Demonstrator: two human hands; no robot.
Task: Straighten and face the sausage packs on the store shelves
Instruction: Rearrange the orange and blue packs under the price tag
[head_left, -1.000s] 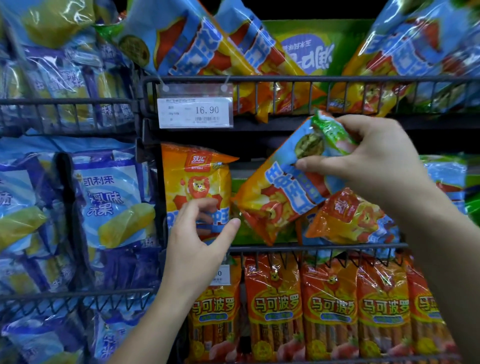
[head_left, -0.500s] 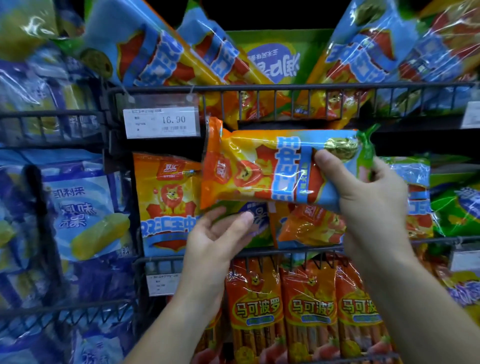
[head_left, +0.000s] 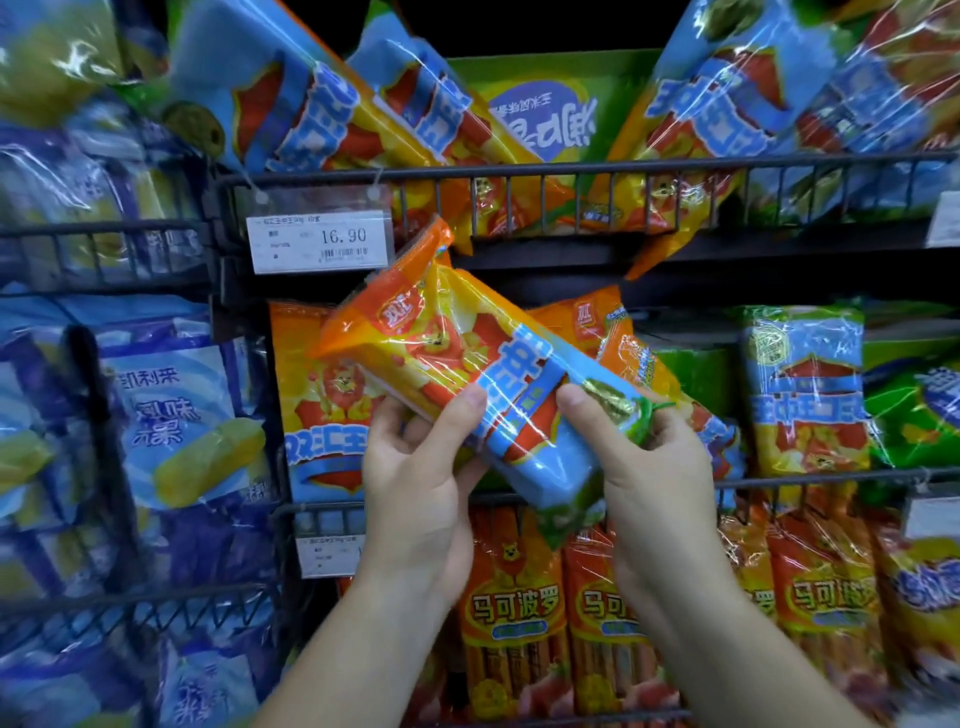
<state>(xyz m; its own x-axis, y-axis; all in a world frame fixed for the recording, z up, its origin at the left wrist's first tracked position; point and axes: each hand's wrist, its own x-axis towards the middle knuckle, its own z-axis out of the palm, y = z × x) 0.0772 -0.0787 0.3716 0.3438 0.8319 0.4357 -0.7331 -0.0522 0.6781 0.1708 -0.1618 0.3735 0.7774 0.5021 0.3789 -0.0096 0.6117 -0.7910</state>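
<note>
Wire shelves (head_left: 571, 170), crammed; hands, left (head_left: 415, 499) and right (head_left: 655, 475), grip a tilted sausage pack (head_left: 457, 358).

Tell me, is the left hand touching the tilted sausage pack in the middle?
Touching. The head view shows the left hand gripping the tilted sausage pack, thumb on its front and fingers behind.

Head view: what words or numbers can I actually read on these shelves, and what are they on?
"16.90": price tag.
"马可波罗": orange packs, lowest row.
"双汇": red logo on the held pack.
"双汇王": upright pack behind the left hand; the rest is hidden.
Small print on the price tag, and all of the lower tag: too blurred to read.
</note>
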